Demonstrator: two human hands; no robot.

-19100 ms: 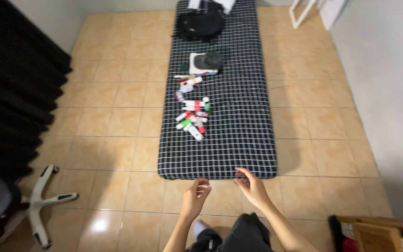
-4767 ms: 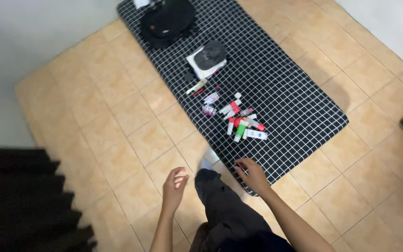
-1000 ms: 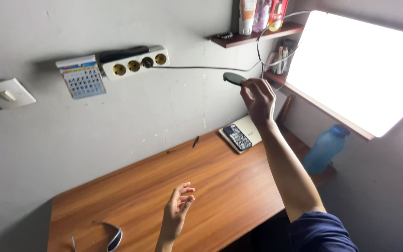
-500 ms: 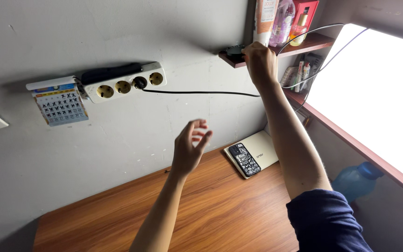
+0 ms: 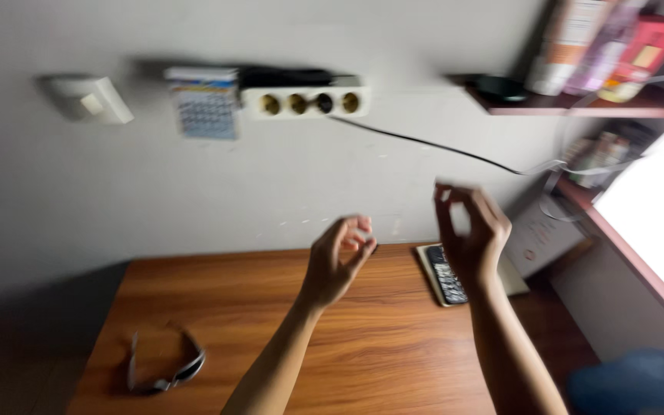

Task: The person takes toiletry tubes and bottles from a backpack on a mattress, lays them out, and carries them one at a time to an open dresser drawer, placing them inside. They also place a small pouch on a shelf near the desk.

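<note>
Both hands are raised in front of the grey wall above a wooden desk (image 5: 393,361), and both are blurred. My left hand (image 5: 338,260) has loosely curled fingers and holds nothing. My right hand (image 5: 470,230) is just to its right, fingers bent inward and also empty. A small dark round object (image 5: 501,87) lies on the left end of a wall shelf (image 5: 570,109), above and to the right of my right hand. A dark calculator (image 5: 447,275) rests on a pale pad on the desk, right behind my right wrist.
Dark sunglasses (image 5: 167,369) lie at the desk's front left. On the wall hang a white power strip (image 5: 305,100) with a black cable, a small calendar (image 5: 205,104) and a light switch (image 5: 90,100). Bottles and boxes stand on the shelf. A blue bottle (image 5: 639,380) shows blurred at lower right by a bright window.
My right hand has come down from the shelf, leaving the dark round object there. My left hand has dropped slightly. The view has swung left and lower.
</note>
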